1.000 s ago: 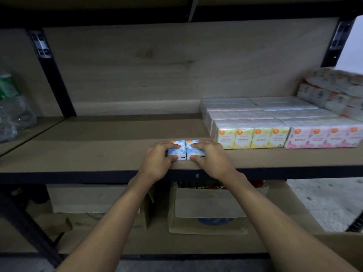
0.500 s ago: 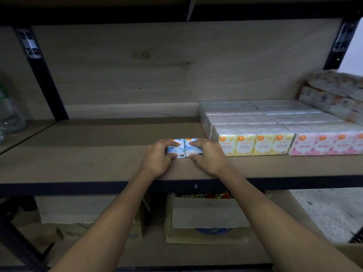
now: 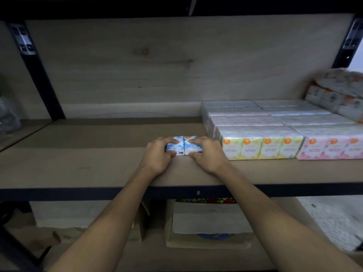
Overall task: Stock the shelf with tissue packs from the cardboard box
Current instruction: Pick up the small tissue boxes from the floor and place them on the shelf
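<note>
From the head view, the wooden shelf (image 3: 98, 165) spans the frame, and every place below is told from its front edge. Two blue tissue packs (image 3: 184, 145) stand side by side and touching, a little back from that edge, near its middle. The left hand (image 3: 158, 155) grasps the left pack, thumb at its lower front and fingers over the top. The right hand (image 3: 208, 154) grasps the right pack in the same way. Just to the right of the right hand, a row of yellow tissue packs (image 3: 262, 147) faces the edge, with pink tissue packs (image 3: 330, 149) touching it further right, and more rows of packs behind both. At the far right, further back, lies a heap of wrapped packs (image 3: 341, 91). Below the edge, on a lower board, stands an open cardboard box (image 3: 208, 240); I cannot tell what it holds.
</note>
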A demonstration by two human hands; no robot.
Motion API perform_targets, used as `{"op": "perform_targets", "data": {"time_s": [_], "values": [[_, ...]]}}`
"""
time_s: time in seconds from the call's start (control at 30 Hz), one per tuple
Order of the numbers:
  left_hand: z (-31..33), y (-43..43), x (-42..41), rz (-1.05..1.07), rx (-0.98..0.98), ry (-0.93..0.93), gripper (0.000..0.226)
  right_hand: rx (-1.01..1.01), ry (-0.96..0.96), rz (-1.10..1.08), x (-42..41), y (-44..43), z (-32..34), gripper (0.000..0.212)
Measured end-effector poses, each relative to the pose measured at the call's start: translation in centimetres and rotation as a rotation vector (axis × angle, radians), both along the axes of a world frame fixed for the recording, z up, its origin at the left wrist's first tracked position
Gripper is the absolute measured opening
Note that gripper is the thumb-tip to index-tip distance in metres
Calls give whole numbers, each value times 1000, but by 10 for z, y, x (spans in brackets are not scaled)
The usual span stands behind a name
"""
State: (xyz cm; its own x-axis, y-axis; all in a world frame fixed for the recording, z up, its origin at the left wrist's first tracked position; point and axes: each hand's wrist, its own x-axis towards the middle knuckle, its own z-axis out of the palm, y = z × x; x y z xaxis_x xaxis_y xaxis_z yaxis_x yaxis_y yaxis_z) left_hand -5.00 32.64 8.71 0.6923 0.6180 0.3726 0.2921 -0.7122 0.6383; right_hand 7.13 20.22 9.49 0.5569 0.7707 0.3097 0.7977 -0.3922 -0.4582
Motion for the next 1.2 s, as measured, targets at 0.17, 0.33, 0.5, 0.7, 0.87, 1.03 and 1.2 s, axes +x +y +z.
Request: {"op": "perform_targets", "data": {"time_s": [0.17,0.33,0.5,0.7,0.87,1.03,1.2], "values": [[0,1,1,-2,9,-2,33,6,-15,-6,1,1,0,48],[-1,2,1,-8,15,-5,33,7,-18,-7,2,3,-1,49],[-1,3,1,-6,-5,-16,34,7,-30,-9,3,4,-1,48],[-1,3,1,-1,-12,-12,33,7,-48,-2,3,4,-1,49],[0,2,1,-1,-1,7,33,8,-49,-6,3,4,-2,49],[0,2,1,3,7,16,34,8,-51,-5,3,4,-2,49],[0,2,1,-2,5,-1,36,19,-39,2,4,5,-2,49]]}}
